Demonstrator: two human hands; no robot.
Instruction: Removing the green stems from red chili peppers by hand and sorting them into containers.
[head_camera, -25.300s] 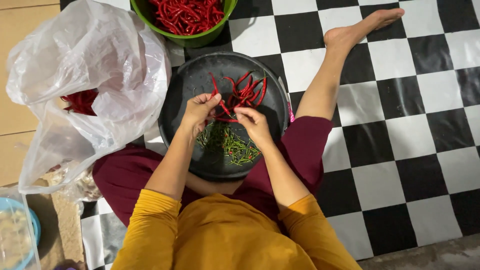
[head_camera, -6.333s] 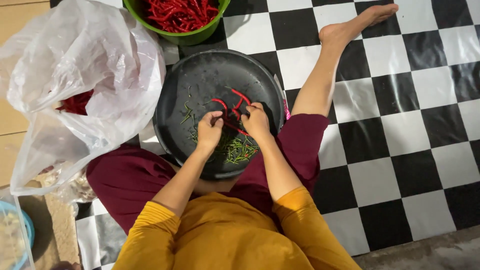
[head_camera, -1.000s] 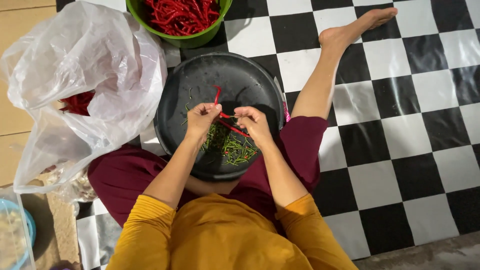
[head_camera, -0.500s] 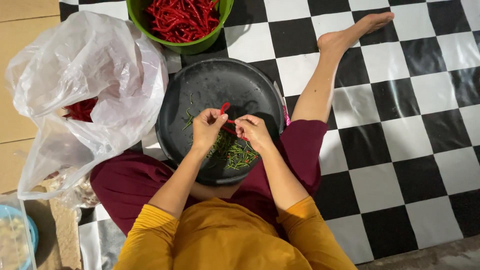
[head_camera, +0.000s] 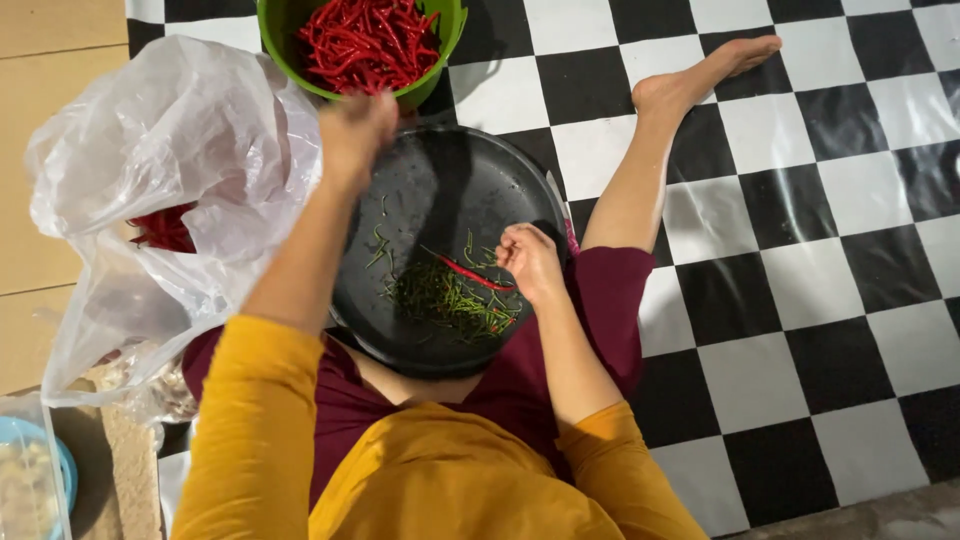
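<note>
Head view is showing a person sitting on a black and white checkered floor (head_camera: 800, 200) with a round black tray (head_camera: 470, 190) lying on the lap. Left hand (head_camera: 357, 130) is reaching forward over the far rim of the tray, just at the edge of a green bowl (head_camera: 445, 40) full of red chillies (head_camera: 365, 40); the fingers are curled, but I cannot tell if they are holding something. Right hand (head_camera: 530, 262) is resting on the right side of the tray, and it is closing around the end of one red chilli (head_camera: 462, 270), which is lying across the tray toward the left. Just below this chilli a pile of green stems (head_camera: 445, 300) is lying on the tray, near the right hand and well apart from the left one. Beside the left arm a clear plastic bag (head_camera: 170, 200) is standing, with more red chillies inside it.
</note>
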